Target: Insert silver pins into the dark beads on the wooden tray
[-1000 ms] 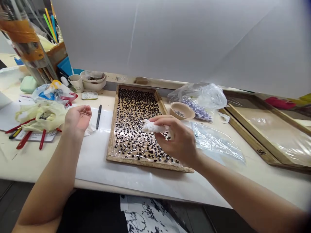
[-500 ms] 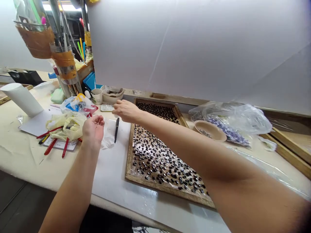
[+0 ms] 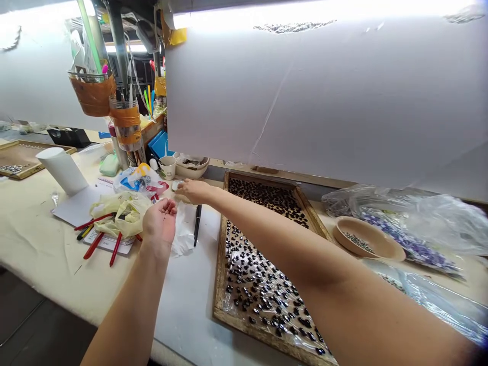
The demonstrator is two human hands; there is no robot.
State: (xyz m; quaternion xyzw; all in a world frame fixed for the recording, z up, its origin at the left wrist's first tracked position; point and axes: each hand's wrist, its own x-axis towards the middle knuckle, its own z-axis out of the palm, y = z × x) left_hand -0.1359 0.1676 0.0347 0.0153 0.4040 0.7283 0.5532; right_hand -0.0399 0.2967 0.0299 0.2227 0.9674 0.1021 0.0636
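1. Comparing this moment with the one a second before, the whole view had swung left and up: the white board (image 3: 328,96) filled the far side, and the taped pots of tools (image 3: 125,122) and a white paper cup (image 3: 63,170) had come into sight at far left.
2. The wooden tray (image 3: 219,284), lined with film and strewn with small dark beads (image 3: 263,290), now lay to the right of both hands instead of under the right one.
3. The right hand (image 3: 194,190) had left the tray, where it had pinched a white wad, and had crossed to the far left; it rested over a small flat tin (image 3: 176,185), just near of the little cup (image 3: 168,166) and the stacked bowls (image 3: 192,166). This suggested work had shifted from the tray to that tin.
4. The left hand (image 3: 162,221) had stayed cupped and palm up, loosely curled, beside the yellow bag (image 3: 122,213) and above a crumpled tissue (image 3: 183,241); the black pen (image 3: 197,231) lay between tissue and tray.
5. Whether the right fingers gripped the tin, or still kept the wad, could not be told, since the hand covered both. Dark specks in the left palm were too small to name. The tan bowl (image 3: 375,244) held tiny grey bits, and the plastic bags (image 3: 415,223) ran off the right edge.
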